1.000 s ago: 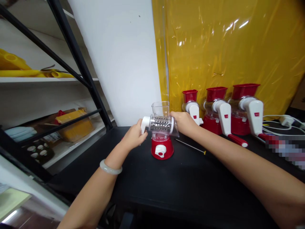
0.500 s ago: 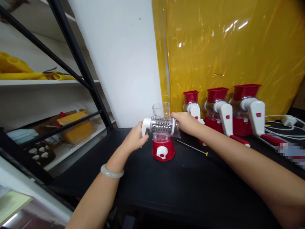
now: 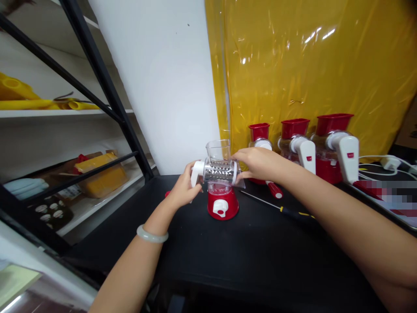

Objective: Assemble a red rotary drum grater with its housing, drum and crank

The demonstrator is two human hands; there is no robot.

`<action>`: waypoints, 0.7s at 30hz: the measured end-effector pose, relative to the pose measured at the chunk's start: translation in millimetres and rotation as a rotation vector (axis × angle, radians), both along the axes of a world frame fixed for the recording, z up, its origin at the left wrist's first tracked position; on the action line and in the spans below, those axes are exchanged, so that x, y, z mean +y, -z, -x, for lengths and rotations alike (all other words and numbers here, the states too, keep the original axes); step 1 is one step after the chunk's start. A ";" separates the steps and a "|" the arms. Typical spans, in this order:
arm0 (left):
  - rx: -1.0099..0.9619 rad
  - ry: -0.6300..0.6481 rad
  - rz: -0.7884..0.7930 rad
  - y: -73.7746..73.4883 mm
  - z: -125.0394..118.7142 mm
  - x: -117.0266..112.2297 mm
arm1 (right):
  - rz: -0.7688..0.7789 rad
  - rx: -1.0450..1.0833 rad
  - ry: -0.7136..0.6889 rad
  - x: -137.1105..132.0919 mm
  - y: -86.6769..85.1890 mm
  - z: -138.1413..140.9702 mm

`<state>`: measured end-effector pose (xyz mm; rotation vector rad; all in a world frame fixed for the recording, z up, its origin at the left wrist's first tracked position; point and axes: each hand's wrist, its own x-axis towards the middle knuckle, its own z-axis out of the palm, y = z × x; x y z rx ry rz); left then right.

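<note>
A rotary grater (image 3: 223, 204) stands upright on the black tabletop, with a red base, a white knob on its front and a clear hopper on top. Its perforated metal drum (image 3: 219, 170) lies sideways inside the clear housing. My left hand (image 3: 184, 187) is closed round the white crank (image 3: 196, 171) on the drum's left side; the crank's lower part is hidden by the fingers. At the drum's other end, my right hand (image 3: 256, 163) grips the clear housing's open edge, thumb below and fingers above.
Several similar red-and-white graters (image 3: 296, 141) line the back right. A screwdriver (image 3: 286, 211) lies right of the base, partly under my right forearm. White cables (image 3: 387, 165) lie at the far right. On the left stands a shelf rack (image 3: 107, 87); a yellow plastic sheet (image 3: 293, 65) hangs behind.
My right hand has shifted on the drum's right end, its thumb now showing below. The forearm is raised slightly, uncovering more of the screwdriver's handle. My left hand stays on the crank.
</note>
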<state>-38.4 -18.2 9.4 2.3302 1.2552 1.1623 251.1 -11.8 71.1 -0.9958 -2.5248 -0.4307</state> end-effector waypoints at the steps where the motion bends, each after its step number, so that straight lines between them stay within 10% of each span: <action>1: -0.005 0.008 -0.013 0.5 -0.4 -0.3 | -0.003 -0.008 0.005 0.5 0.8 1.0; 21: 0.015 0.021 0.010 -1.9 -3.6 -6.3 | -0.205 -0.101 0.020 14.2 18.3 1.3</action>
